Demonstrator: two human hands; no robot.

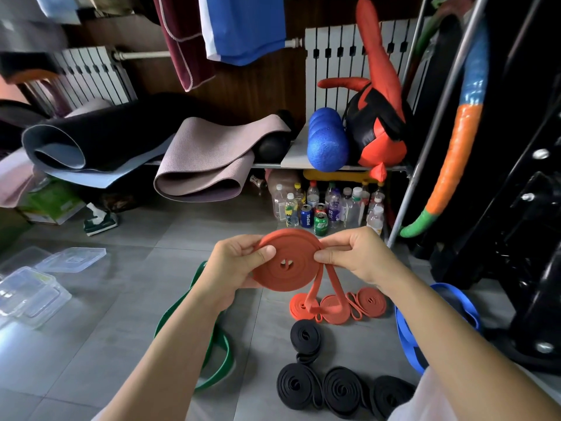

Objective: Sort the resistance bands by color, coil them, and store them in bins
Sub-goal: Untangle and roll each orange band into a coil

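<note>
Above grey floor tiles, centre of view: 1 flat coil of orange-red rubber resistance band [287,262], held up between both hands.

Left hand [233,265]: thumb pressed on the coil's face, fingers curled behind it.

Right hand [358,256]: thumb and fingers pinched on the outer wrap at the coil's right edge.

Unwound tail [321,287]: 2 strands hung down toward the floor. Contact with anything below cannot be told.

Risks, as judged: the wraps may spring loose if thumb pressure on the face is eased. The hanging tail may be twisted into the last turns, or may drag the finished coils beneath it.

Floor stock: 3 coiled orange-red bands [370,299]; 4 coiled black bands [343,390]; 1 uncoiled green band [218,354]; 1 uncoiled blue band [406,335].

Containers: clear plastic bins [30,293], grouped at far left, with 1 clear plastic lid [73,258] laid beside them. No coloured band is seen through their walls, so storage is judged not yet begun.
</note>
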